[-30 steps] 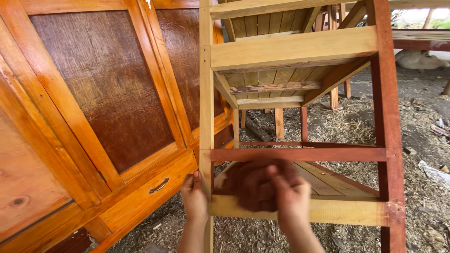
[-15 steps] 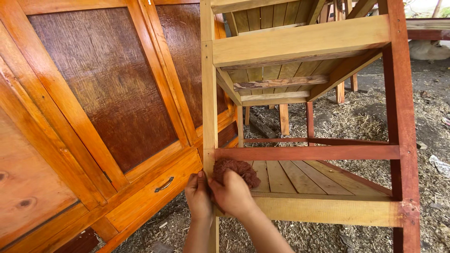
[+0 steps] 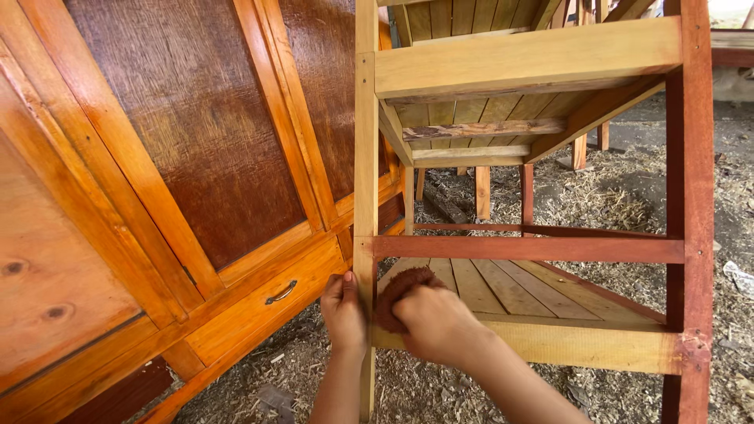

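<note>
I see my right hand closed tight around a brown rag, pressing it on the lower board of the wooden frame, right beside the frame's pale post. My left hand wraps that post. The rag has slid left since before.
</note>
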A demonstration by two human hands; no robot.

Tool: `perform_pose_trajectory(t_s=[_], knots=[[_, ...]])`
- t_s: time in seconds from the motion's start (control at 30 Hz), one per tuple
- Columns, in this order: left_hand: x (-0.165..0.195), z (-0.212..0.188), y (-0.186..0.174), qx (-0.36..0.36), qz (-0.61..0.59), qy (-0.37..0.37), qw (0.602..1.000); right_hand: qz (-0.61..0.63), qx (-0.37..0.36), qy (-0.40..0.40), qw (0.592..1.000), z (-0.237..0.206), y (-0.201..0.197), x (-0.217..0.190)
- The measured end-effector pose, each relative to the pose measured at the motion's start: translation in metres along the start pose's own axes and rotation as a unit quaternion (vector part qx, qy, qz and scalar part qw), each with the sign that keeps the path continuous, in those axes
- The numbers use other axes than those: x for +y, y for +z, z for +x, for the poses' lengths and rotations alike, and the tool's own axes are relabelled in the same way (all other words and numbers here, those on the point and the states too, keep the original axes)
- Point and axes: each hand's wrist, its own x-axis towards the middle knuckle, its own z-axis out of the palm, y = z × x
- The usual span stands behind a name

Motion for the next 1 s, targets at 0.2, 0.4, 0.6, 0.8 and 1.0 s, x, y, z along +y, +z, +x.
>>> perform_pose_trajectory(t_s=[0.2, 0.4, 0.6, 0.8, 1.0], knots=[[-0.003, 0.005, 0.000, -0.009, -0.074, -0.090, 0.993, 0.319, 0.211, -0.077, 0.921, -0.078, -0.045, 0.031], [-0.011, 0.006, -0.005, -0.025, 0.049, -0.008, 0.998, 0.431, 0.607, 0.078, 0.663, -0.123, -0.053, 0.033], [-0.014, 0.006, -0.004, -0.015, 0.029, 0.014, 0.999, 0.365, 0.534, -0.003, 0.763, -0.072, -0.025, 0.031], [0.003, 0.003, -0.001, -0.010, 0.043, 0.025, 0.999, 0.006, 0.386, 0.064, 0.920, 0.040, 0.007, -0.011], [0.011, 0.003, 0.003, 0.022, 0.123, 0.030, 0.992, -0.123, 0.000, 0.153, 0.981, 0.083, -0.050, -0.023]])
